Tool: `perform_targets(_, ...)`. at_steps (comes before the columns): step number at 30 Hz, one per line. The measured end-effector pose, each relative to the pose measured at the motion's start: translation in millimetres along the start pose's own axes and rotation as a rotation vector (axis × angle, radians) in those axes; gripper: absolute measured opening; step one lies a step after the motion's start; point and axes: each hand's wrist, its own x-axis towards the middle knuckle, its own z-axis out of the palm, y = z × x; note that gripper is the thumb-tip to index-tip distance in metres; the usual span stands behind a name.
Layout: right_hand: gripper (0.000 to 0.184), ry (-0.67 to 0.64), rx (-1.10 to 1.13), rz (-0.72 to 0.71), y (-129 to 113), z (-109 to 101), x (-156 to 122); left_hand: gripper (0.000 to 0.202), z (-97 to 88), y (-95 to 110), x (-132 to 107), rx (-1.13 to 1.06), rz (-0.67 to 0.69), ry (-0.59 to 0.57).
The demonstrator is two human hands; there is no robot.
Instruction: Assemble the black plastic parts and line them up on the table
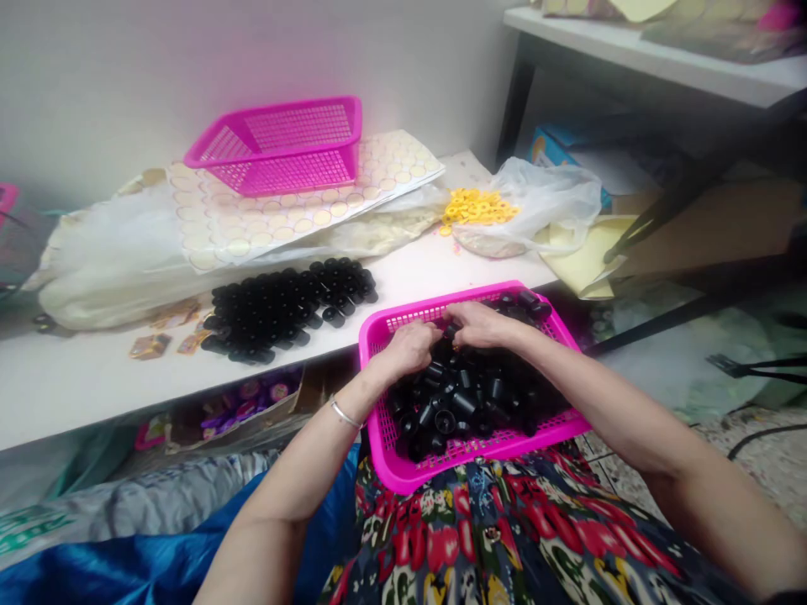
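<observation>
Down by the near edge of the tabletop (403, 273), a pink basket (407, 483) sits over the lap with a heap of loose black pieces (465, 403) inside, and both hands are in at the far side of that heap. If I had to give tips: go for pieces lying free on top rather than digging, lift one at a time, and get its open end facing the way you want before letting go. They look smooth and round, so I'd guess they'd roll or skid if squeezed off-centre (we've all chased one of those across the floor lol). Working low over the basket seems smart too, since a dropped one should just land back in.

Fingers-wise, the left hand (409, 344) is curled with its fingers bunched close, tips down at the pieces. The right hand (479, 325) bends in from the other side, thumb and fingers a bit apart with something dark between them. Whether either is really pinching a piece I can't tell, the tips get lost in all that black. Off to the left, a black cluster (277, 307) stands tightly packed, so mind that left forearm
</observation>
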Motion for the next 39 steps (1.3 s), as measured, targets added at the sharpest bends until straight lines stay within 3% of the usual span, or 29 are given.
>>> perform_targets(3, 0.039, 0.022, 0.943, 0.087, 9, -1, -20, 0.043, 3.6, 1, 7, -0.003, 0.002, -0.086)
perform_targets(5, 0.042, 0.001, 1.377, 0.162, 11, 2, -33, 0.04, 5.9, 1, 10, -0.035, -0.032, -0.092)
perform_targets(7, 0.044, 0.013, 1.612, 0.216, 11, 7, -42, 0.03, 6.4, 1, 11, -0.092, -0.062, -0.053)
perform_targets(10, 0.043, 0.058, 1.773, 0.264, 6, 15, -51, 0.016, 3.7, 0, 10, -0.239, -0.135, 0.054)
perform_targets(13, 0.043, 0.194, 1.79, 0.243, -3, 22, -56, 0.011, -2.7, 6, 3, -0.542, -0.219, 0.223)
perform_targets(17, 0.049, 0.46, 1.623, 0.095, -25, 32, -64, 0.026, -14.6, 26, -18, -1.638, -0.347, 0.438)
perform_targets(18, 0.052, 0.524, 1.565, 0.063, -31, 35, -66, 0.029, -17.4, 31, -24, -1.838, -0.377, 0.451)
perform_targets(20, 0.054, 0.627, 1.455, -0.004, -42, 41, -68, 0.025, -22.3, 40, -34, -2.014, -0.451, 0.47)
perform_targets(23, 0.047, 0.708, 1.325, -0.088, -54, 50, -67, 0.013, -26.8, 46, -42, -2.109, -0.553, 0.537)
perform_targets(26, 0.041, 0.736, 1.268, -0.102, -61, 57, -65, 0.009, -27.9, 46, -45, -2.133, -0.572, 0.597)
perform_targets(34, 0.038, 0.818, 1.123, -0.083, -74, 67, -62, 0.025, -22.2, 43, -52, -2.113, -0.454, 0.706)
perform_targets(39, 0.039, 0.851, 0.897, -0.021, -78, 75, -59, 0.031, -17.5, 51, -57, -1.975, -0.318, 0.688)
